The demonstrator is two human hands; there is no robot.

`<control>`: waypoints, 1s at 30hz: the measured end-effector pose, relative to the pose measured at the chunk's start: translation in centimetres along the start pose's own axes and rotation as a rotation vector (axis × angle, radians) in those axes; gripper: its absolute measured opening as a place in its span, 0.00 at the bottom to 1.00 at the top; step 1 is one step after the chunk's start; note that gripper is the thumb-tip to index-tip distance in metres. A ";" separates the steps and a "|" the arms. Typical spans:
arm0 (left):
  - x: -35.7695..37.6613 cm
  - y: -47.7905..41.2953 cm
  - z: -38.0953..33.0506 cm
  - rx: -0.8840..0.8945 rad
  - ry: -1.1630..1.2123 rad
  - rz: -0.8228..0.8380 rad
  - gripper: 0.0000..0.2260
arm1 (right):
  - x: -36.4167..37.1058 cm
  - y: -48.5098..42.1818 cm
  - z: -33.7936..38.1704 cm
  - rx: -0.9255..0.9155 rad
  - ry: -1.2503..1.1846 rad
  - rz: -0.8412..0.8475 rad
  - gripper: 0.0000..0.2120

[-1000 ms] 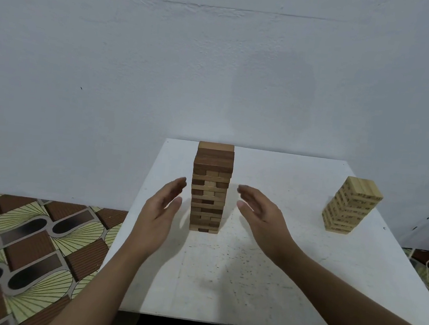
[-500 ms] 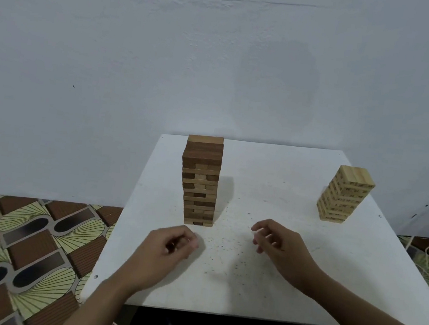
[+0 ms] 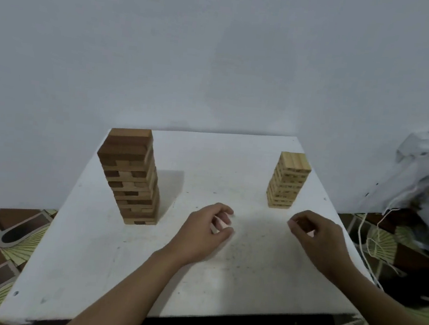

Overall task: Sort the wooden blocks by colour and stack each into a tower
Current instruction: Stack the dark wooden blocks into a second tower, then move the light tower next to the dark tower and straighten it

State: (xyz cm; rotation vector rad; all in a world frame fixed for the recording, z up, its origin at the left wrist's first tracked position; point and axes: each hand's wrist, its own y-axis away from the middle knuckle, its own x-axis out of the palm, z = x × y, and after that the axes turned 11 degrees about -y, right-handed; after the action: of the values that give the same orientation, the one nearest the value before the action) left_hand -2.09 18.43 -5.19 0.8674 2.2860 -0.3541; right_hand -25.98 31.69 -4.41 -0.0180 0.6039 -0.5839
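- We face a plain white wall [image 3: 219, 57], with a white desk [image 3: 222, 282] set against it.
- The brown tower [image 3: 129, 177] stands on the desk's left side. It is the taller stack, a little skewed, with dark and paler blocks mixed.
- The pale tower [image 3: 286, 182] stands on the right side, shorter and well apart from the brown one.
- Of our hands, the left hand [image 3: 200, 235] is over the desk's middle, nearer us than both towers, fingers loosely curled and holding nothing.
- Our right hand [image 3: 319, 239] is near the pale tower without touching it, also loosely curled and holding nothing.
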 end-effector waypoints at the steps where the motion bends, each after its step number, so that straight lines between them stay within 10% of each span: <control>1: 0.5 -1.1 -0.3 -0.004 -0.023 -0.013 0.14 | -0.7 -0.6 -0.4 0.018 0.001 -0.007 0.03; 14: 5.1 -11.6 -3.9 -0.067 -0.273 0.121 0.38 | -4.0 -9.8 -5.3 0.078 0.159 0.349 0.29; 30: 6.8 -14.0 -3.8 -0.045 -0.405 0.096 0.25 | -2.8 -13.6 -6.2 0.017 0.125 0.467 0.28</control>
State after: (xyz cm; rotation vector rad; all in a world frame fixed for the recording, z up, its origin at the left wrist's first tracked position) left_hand -17.14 13.04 -6.63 0.7966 1.8662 -0.3940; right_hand -38.15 22.66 -5.60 0.1725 0.6969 -0.1373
